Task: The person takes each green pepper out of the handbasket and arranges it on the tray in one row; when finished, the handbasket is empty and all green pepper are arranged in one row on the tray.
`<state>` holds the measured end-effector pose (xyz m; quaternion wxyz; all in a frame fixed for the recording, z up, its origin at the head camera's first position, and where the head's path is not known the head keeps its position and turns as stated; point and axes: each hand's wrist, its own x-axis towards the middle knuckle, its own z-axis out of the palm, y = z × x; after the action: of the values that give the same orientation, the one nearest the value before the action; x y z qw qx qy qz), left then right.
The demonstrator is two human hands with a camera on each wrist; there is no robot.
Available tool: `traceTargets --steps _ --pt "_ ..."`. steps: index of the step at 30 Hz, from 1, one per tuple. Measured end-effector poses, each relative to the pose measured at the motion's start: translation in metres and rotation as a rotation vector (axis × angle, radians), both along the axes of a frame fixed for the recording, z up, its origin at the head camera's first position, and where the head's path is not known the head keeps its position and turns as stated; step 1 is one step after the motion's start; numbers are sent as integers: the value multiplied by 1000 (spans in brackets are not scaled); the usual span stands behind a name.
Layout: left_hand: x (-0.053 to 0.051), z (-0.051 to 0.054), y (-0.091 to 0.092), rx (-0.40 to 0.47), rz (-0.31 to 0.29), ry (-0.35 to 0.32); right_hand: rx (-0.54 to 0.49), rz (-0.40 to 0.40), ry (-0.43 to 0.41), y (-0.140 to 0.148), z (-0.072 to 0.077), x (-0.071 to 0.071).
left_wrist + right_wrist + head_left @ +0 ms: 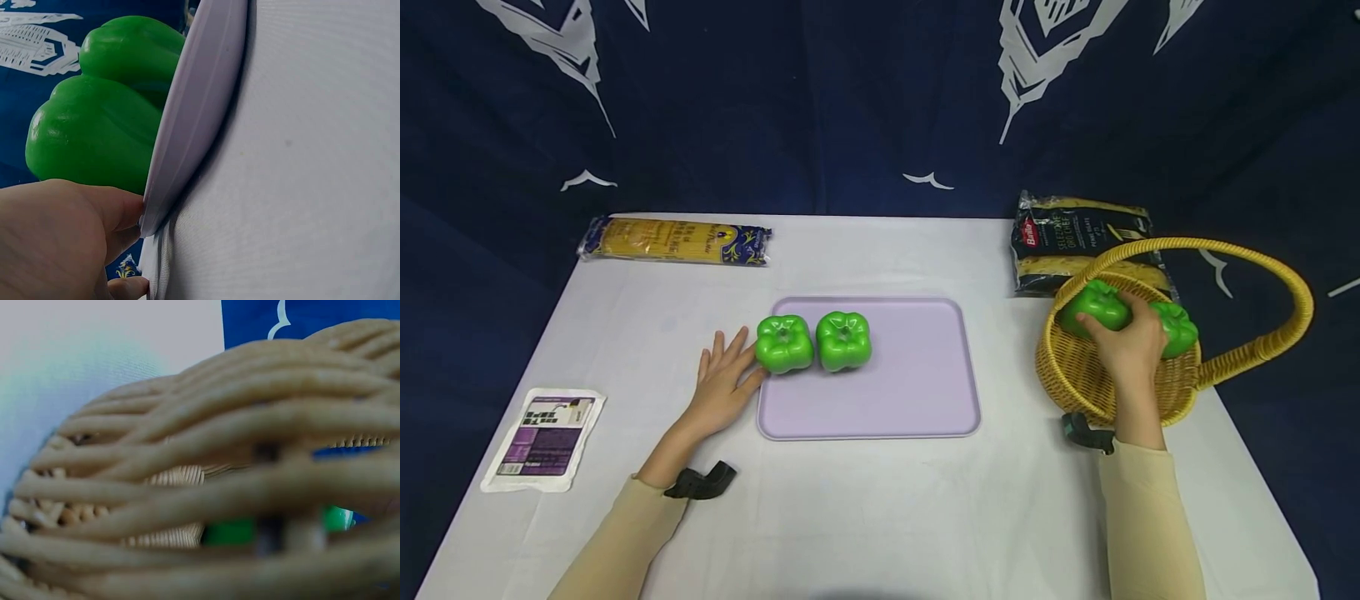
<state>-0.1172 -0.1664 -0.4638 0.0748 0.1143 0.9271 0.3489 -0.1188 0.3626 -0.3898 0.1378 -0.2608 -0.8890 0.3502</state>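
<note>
Two green peppers, one point(784, 343) at the left edge and another point(843, 341) beside it, stand on a lilac tray point(880, 408). My left hand point(721, 390) lies with spread fingers at the tray's left edge; in the left wrist view the hand point(62, 231) is by the rim point(194, 106), next to the nearer pepper point(94, 137). My right hand point(1131, 342) reaches into a yellow wicker basket point(1067, 383) and grips a green pepper point(1097, 307). Another pepper point(1177, 329) is in the basket, right of the hand. Basket weave point(206, 437) hides the right hand in the right wrist view.
A long yellow pasta pack point(673, 241) lies at the back left. Behind the basket is a dark pasta bag point(1075, 233). A white and purple packet point(542, 440) lies at the left. The basket's tall handle point(1292, 292) arches to the right.
</note>
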Motion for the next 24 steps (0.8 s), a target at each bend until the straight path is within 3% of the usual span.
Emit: traceTargets --steps 15,24 --pt "0 0 0 -1 1 -1 -13 -31 -2 -2 2 2" --pt "0 0 0 2 -4 1 -47 -48 -11 -6 10 11"
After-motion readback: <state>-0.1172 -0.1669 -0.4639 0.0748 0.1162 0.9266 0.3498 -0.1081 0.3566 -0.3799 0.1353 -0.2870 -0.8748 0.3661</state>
